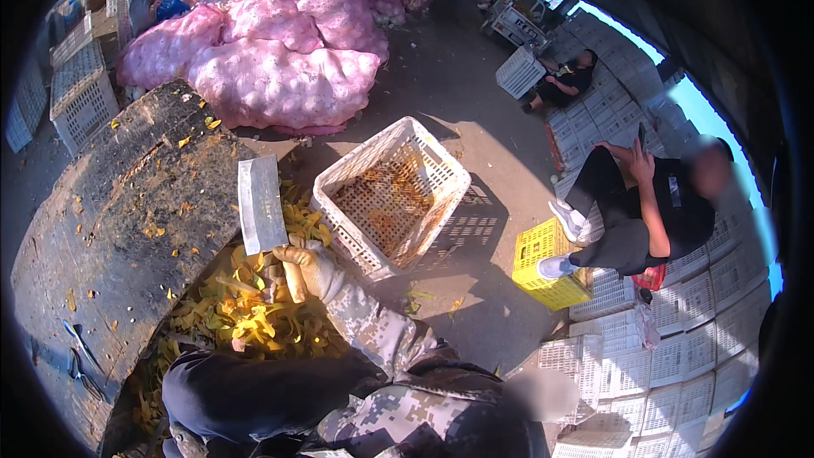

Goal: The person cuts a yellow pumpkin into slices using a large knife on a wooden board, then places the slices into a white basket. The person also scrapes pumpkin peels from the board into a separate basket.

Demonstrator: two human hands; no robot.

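Observation:
My right hand (311, 267), in a pale work glove and camouflage sleeve, grips a broad-bladed cleaver (262, 203). Its flat grey blade stands out beyond my fist, beside the edge of a worn, dark wooden board (146, 203). Below the hand is a heap of yellow and green leaf trimmings (254, 321), next to my dark trouser leg (261, 391). A white plastic crate (388, 197), its slatted floor stained brown, sits just beyond the glove. My left hand is out of view.
Pink mesh sacks (280, 76) of pale round vegetables are piled behind the board. Small hand tools (82, 356) lie on its near end. A seated person (668, 203) holds a phone, feet on a yellow crate (547, 261). Another person (572, 79) sits by stacked white crates (680, 312).

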